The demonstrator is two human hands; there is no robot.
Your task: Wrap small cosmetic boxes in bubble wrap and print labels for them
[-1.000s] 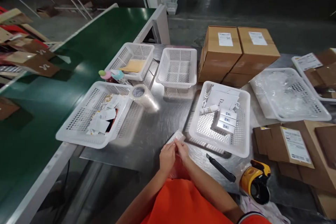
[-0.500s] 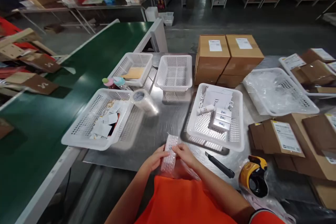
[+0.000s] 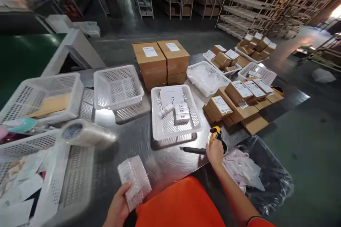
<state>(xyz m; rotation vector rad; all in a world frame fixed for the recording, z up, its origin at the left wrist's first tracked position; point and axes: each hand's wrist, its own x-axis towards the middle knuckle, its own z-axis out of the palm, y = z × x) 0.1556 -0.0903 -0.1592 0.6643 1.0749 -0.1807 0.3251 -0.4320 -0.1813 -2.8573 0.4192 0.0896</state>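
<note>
My left hand (image 3: 119, 204) grips a small package in bubble wrap (image 3: 135, 181) over the metal table's front edge, thumb on top. At the right, my right hand (image 3: 215, 152) has its fingers closed around a yellow and black tape dispenser (image 3: 216, 133). Beside that hand lies a black box cutter (image 3: 193, 150), flat on the table. Behind the cutter, a white basket (image 3: 157, 133) holds a white Dior bag (image 3: 170, 96), a small white tube (image 3: 165, 111) and a few little white boxes (image 3: 182, 113).
Two cardboard boxes (image 3: 160, 60) stand at the back. Labelled parcels (image 3: 241, 92) are piled at the right, above a black-lined bin (image 3: 277, 181) with crumpled plastic. At left are a clear tape roll (image 3: 85, 133), a basket of papers (image 3: 57, 184) and another white basket (image 3: 117, 104).
My right hand has left the bubble-wrapped package and moved right to the tape dispenser. My left hand keeps the package, now further left. The view has swung to the right.
</note>
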